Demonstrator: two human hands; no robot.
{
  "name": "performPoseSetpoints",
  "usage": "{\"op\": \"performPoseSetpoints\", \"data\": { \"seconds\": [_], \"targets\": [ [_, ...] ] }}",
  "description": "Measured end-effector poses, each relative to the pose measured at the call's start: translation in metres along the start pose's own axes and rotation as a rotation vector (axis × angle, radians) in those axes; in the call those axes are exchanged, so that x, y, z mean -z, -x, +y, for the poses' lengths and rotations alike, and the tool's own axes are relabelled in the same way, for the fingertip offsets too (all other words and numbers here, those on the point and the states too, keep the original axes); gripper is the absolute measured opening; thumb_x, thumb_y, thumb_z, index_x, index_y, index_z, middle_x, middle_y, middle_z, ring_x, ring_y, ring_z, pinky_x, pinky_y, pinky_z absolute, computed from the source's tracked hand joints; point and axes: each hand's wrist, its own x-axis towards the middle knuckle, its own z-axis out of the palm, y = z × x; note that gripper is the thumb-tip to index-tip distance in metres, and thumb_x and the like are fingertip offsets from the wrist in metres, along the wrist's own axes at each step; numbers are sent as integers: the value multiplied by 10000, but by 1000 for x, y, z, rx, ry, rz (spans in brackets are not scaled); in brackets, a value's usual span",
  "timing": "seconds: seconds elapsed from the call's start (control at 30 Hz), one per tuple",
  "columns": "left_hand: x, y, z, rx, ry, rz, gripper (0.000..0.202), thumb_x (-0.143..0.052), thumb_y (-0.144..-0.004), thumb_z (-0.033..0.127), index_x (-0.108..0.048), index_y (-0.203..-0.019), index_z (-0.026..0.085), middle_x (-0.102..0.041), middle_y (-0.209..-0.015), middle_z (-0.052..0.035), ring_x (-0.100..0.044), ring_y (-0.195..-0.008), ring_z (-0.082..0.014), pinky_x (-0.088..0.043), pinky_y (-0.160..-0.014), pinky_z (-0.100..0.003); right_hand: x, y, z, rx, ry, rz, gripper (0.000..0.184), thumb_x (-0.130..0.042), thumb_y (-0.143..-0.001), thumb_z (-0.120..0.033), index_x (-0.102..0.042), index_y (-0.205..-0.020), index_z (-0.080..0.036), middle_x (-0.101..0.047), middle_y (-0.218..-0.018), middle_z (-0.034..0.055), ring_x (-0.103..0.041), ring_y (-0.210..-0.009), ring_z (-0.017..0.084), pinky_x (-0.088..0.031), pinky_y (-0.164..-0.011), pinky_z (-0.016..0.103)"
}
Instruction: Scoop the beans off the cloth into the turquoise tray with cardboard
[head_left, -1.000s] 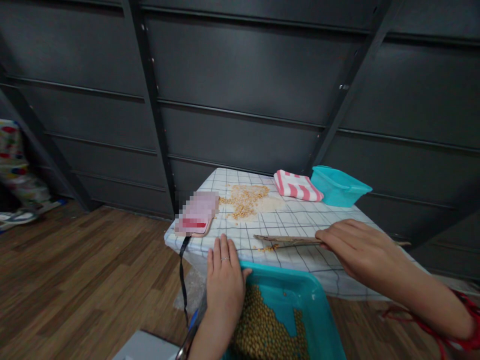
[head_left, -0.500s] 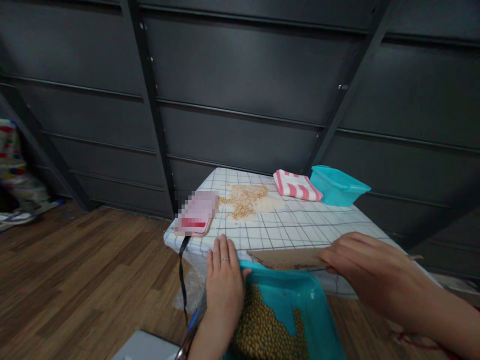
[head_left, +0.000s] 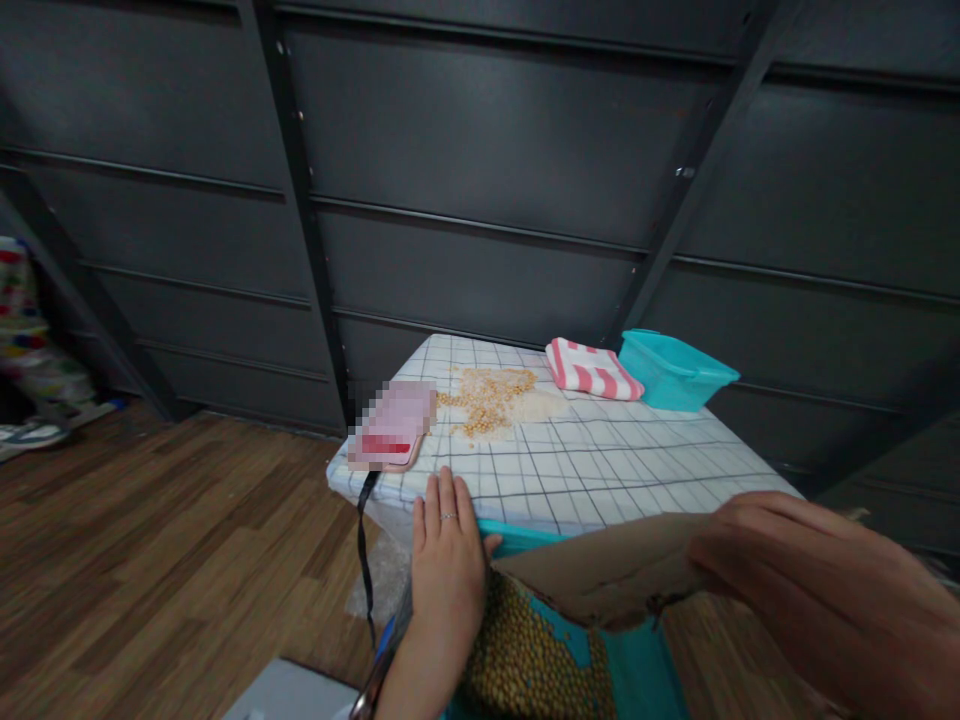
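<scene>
Head view, only one: left hand (head_left: 448, 560) lies flat at the left side of the tray (head_left: 517, 538), fingers straight and close together, thumb out by the rim, not gripping anything I can see; right hand (head_left: 817, 590), a bit blurred, has its fingers closed on the right end of the card (head_left: 600, 565). Card slants over the tray, ragged lower edge down above the beans (head_left: 540, 660), left tip just beside the left thumb; can't tell if it touches the beans. Tray sits right at the near edge of the table (head_left: 600, 460). To do this well, I'd say keep the card's low edge inside the rim, tilt it gently so nothing skips off, let the left palm steady the tray, and keep the tip off the thumb. Room: bare cloth between tray and grains (head_left: 491, 400) looks good for a sweep; pink item (head_left: 394, 425) is tight on the left, its strap (head_left: 361, 545) hanging over the edge, likely easy to snag; towel (head_left: 592, 370) and box (head_left: 679, 372) stand well back by the wall (head_left: 480, 110), likely no bother
</scene>
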Motion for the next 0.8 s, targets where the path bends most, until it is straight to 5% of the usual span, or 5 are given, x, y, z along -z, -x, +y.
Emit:
{"op": "performPoseSetpoints", "data": {
  "seconds": [0.17,0.33,0.53,0.8],
  "targets": [
    [0,1,0,-8,6,6,515,-468,-799,328,-463,-1220,32,-453,-1308,-221,-422,-1201,-319,-394,-953,-488,5,-13,22,65,93,121,212,-330,-851,-97,-517,-841,-197,-596,-689,25,-526,-647,140,-427,-632,278],
    [1,0,1,-16,-14,-1,549,-525,-769,343,-471,-1211,21,-461,-1296,-229,-437,-1186,-333,-406,-945,-485,-22,-35,36,37,228,178,174,-394,-847,-126,-559,-803,-162,-609,-671,31,-535,-633,136,-417,-622,274],
    [1,-2,2,-15,-52,34,564,-567,-741,351,-494,-1185,12,-485,-1274,-231,-462,-1160,-341,-435,-921,-477,-55,-63,29,70,223,213,202,-402,-826,-98,-591,-767,-139,-593,-645,36,-502,-607,138,-368,-603,274],
    [-1,-1,2,-20,-41,58,551,-527,-764,350,-483,-1192,6,-477,-1277,-243,-455,-1166,-343,-429,-919,-488,-55,-88,19,108,248,256,242,-375,-808,-60,-589,-732,-143,-540,-581,21,-465,-585,149,-326,-599,281]
  ]
}}
